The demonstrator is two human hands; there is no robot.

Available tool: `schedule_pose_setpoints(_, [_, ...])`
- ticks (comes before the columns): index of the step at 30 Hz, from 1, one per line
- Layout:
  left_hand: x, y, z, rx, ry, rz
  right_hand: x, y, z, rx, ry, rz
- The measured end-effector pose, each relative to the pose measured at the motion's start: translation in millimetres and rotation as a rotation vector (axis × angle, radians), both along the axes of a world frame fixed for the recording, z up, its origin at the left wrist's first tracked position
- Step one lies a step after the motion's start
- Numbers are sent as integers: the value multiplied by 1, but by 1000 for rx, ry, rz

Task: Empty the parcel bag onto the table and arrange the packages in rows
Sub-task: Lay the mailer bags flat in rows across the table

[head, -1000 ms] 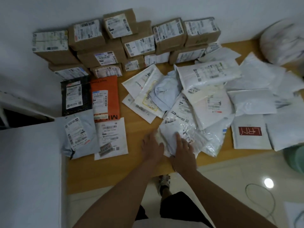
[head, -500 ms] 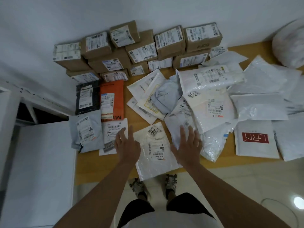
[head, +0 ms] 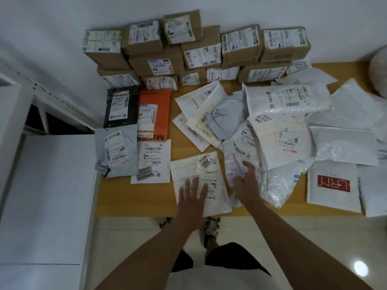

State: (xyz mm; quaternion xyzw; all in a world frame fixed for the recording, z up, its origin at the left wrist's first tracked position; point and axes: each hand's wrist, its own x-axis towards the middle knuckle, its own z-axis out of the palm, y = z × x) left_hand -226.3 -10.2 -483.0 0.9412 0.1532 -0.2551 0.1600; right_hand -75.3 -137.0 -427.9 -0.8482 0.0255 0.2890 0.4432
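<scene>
Head view: our left hand (head: 193, 194) lies flat on the white mailer (head: 201, 181); our right hand (head: 246, 181) pinches a packet (head: 231, 164) at three o'clock, and tugging it may topple the loose pile (head: 278, 143).

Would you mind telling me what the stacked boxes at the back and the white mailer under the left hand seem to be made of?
The stacked boxes look like matte brown corrugated cardboard, with paper labels. The white mailer under the left hand looks like thin plastic film: it wrinkles and catches a soft sheen. Neither can be confirmed by sight.

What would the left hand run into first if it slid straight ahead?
Probably the small sticker near the far end of the white mailer under the left hand; beyond that, bare table.
</scene>
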Motion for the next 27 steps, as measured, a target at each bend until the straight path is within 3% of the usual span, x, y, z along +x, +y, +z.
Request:
schedule_pose_setpoints(2, [-3,0,-1,-39,-11,-38,5,1,0,136,206,-154])
schedule_pose_setpoints(3, [-4,0,3,-47,-7,-60,5,1,0,128,220,-187])
schedule_pose_setpoints(4, [-5,1,6,-35,-28,-73,4,0,-1,45,145,-188])
schedule_pose_setpoints(6, [-3,7,10,-26,-60,-116,-2,-3,-7,-208,-192,-131])
schedule_pose_setpoints(9, [-2,15,8,12,-7,-160,-16,-5,-15,-473,-569,96])
schedule_pose_setpoints(14, [8,17,18,-18,-30,-100,-8,-8,-27,-575,-551,428])
schedule_pose_setpoints(16, [22,22,22,3,-35,-30,16,-16,-26,-626,-612,383])
schedule_pose_setpoints(19, [52,31,25,10,-55,42,60,-30,-22,-731,-351,217])
schedule_pose_setpoints(21, [74,28,28,17,-137,32,74,-34,-27,-765,-240,267])
schedule_pose_setpoints(23, [94,21,27,-14,-118,20,76,-32,-30,-787,-290,325])
schedule_pose_setpoints(27, [120,2,22,-66,-28,34,88,-37,-23,-751,-398,238])
